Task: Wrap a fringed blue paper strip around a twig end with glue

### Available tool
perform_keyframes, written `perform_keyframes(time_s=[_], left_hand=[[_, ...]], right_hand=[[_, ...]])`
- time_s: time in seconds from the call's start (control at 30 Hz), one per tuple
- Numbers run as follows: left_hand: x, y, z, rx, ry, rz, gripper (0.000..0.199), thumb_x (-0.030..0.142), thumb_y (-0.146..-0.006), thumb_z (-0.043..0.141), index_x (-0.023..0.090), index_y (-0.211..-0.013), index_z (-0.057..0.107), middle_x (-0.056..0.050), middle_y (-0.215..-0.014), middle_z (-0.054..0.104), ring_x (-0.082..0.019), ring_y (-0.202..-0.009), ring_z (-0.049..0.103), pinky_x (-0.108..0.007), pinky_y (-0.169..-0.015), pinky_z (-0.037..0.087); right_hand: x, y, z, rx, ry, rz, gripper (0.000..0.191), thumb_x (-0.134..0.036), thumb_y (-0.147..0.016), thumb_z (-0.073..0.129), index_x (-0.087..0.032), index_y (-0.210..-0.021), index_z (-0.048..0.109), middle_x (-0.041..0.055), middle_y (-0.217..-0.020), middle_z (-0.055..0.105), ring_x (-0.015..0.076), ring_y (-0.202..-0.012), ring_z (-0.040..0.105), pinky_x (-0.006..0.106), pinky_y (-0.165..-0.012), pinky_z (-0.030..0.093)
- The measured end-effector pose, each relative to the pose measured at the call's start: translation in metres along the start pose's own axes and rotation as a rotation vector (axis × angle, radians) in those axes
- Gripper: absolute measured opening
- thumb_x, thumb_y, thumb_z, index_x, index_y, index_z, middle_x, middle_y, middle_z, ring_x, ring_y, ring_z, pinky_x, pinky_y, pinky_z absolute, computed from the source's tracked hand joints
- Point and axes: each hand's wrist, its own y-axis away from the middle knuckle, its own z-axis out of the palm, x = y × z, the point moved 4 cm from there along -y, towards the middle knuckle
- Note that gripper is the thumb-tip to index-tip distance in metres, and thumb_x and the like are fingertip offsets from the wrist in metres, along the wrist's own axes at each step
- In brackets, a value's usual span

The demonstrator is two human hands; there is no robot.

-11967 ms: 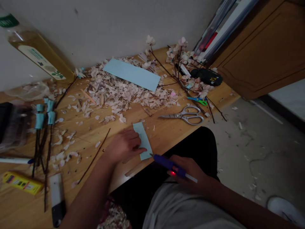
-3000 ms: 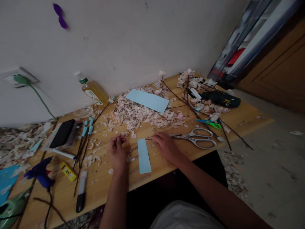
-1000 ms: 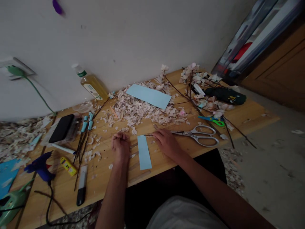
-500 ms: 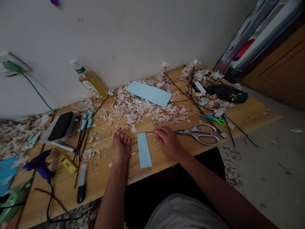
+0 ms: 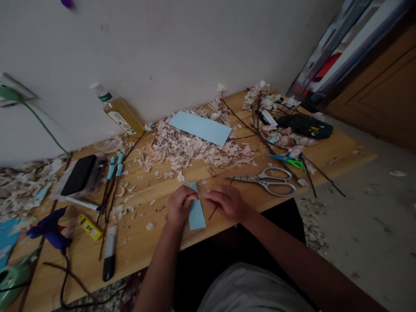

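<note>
the person's left hand (image 5: 180, 206) lies over the upper end of a narrow blue paper strip (image 5: 197, 218), near the front edge of the wooden table (image 5: 134, 242); from here i can't tell whether its fingers pinch the paper or only rest on it. the right hand (image 5: 229, 203), just beside the strip, has its fingers closed on a thin dark twig (image 5: 213, 212) set aslant. metal scissors (image 5: 255, 178) lie just beyond that hand, and a wider blue sheet (image 5: 199, 128) rests on a heap of pale flakes (image 5: 182, 149).
</note>
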Motion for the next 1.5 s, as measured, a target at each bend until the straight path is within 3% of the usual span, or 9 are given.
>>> perform_keyframes(time_s=[0.1,0.33,0.77,1.27,1.5], left_hand=[[0.008,0.0,0.009,-0.131,-0.087,0.118,0.023,0.043,-0.081,0.078,0.024,-0.069,0.076,-0.006,-0.068,0.068,-0.019,-0.065,0.058,-0.032,-0.068,0.043],[0.01,-0.001,0.016,-0.212,-0.218,0.291,0.037,0.049,-0.094,0.061,0.023,-0.069,0.072,-0.006,-0.067,0.065,-0.018,-0.063,0.058,-0.03,-0.064,0.043],[0.016,0.002,0.017,-0.251,-0.321,0.486,0.039,0.042,-0.101,0.049,0.019,-0.073,0.064,-0.003,-0.07,0.064,-0.014,-0.068,0.058,-0.026,-0.066,0.044],[0.01,0.0,0.019,-0.33,-0.324,0.491,0.033,0.038,-0.102,0.05,0.019,-0.078,0.063,-0.003,-0.072,0.063,-0.015,-0.07,0.057,-0.028,-0.067,0.045],[0.011,0.0,0.016,-0.306,-0.38,0.473,0.031,0.037,-0.101,0.053,0.02,-0.08,0.067,-0.004,-0.075,0.067,-0.016,-0.073,0.061,-0.029,-0.069,0.047]], right_hand=[[-0.005,0.002,0.001,-0.008,0.001,-0.09,0.018,-0.024,-0.097,0.062,-0.025,-0.115,0.064,0.0031,-0.095,0.074,0.0158,-0.083,0.07,0.029,-0.072,0.055],[-0.008,-0.002,0.0,-0.05,-0.079,-0.116,0.015,-0.022,-0.097,0.058,-0.025,-0.111,0.063,0.0021,-0.093,0.073,0.0143,-0.083,0.069,0.026,-0.074,0.055],[-0.011,-0.009,-0.002,0.021,-0.09,-0.165,0.012,-0.016,-0.094,0.061,-0.019,-0.106,0.059,0.0035,-0.088,0.069,0.0147,-0.078,0.067,0.026,-0.068,0.053],[-0.007,-0.004,0.0,-0.012,-0.106,-0.174,0.014,-0.014,-0.094,0.058,-0.022,-0.106,0.056,0.0016,-0.089,0.069,0.0133,-0.078,0.066,0.026,-0.07,0.053],[-0.006,-0.011,0.003,0.005,-0.104,-0.154,0.014,-0.012,-0.093,0.056,-0.022,-0.103,0.056,0.0009,-0.085,0.068,0.0134,-0.073,0.064,0.026,-0.066,0.052]])
